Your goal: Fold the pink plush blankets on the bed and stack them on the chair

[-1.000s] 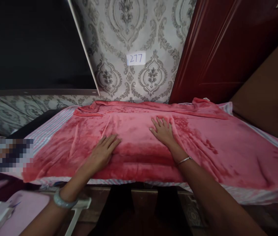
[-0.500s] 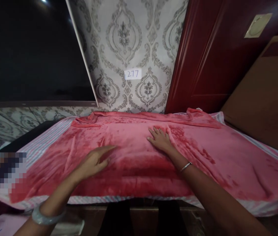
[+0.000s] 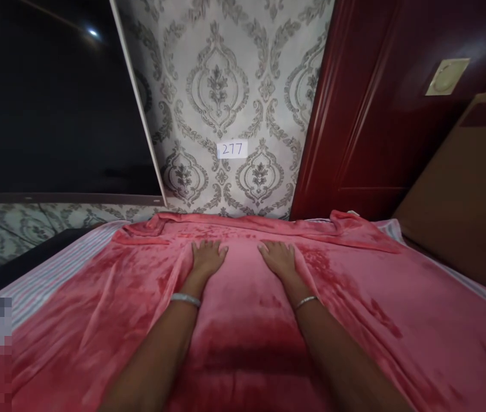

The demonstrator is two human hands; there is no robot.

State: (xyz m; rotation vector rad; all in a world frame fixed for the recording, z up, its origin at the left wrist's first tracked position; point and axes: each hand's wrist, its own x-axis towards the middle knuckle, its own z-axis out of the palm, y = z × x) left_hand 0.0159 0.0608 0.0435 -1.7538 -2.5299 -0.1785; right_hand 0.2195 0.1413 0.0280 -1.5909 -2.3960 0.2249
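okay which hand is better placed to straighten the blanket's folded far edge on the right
Likely the right hand: it rests on the blanket, nearer that folded edge; the left hand would have to reach across.

A red-pink plush blanket covers most of the table, whose own top is hidden under cloth. Beneath the blanket lies a striped cloth in pale white, pink and grey-blue; it shows as a broad strip along the blanket's left side, a narrower strip along its right side, and a small corner past its far right end. The blanket lies spread out, with creases left and right of its middle and a thick, bunched band along its far edge. Left of the blanket, beyond the striped cloth, is a dark surface, perhaps not the table's.
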